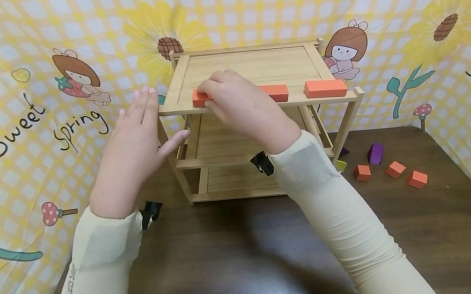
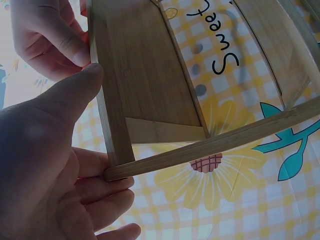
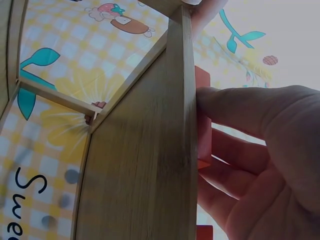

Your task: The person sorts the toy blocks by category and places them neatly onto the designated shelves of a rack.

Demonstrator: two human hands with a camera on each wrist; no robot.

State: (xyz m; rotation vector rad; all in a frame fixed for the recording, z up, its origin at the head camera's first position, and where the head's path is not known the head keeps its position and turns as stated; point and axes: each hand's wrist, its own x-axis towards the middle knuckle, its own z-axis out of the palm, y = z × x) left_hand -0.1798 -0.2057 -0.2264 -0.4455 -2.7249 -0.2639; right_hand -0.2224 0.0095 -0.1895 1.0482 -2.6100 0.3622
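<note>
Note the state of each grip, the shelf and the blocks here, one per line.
Wooden shelf: upright
Left grip: fingers extended, at the shelf's left front corner
Right grip: pinching the left orange block
Middle orange block: on the top tier, partly hidden
Right orange block: lying on the top tier
Orange cubes: three, spaced apart, off the shelf
Purple block: off the shelf
</note>
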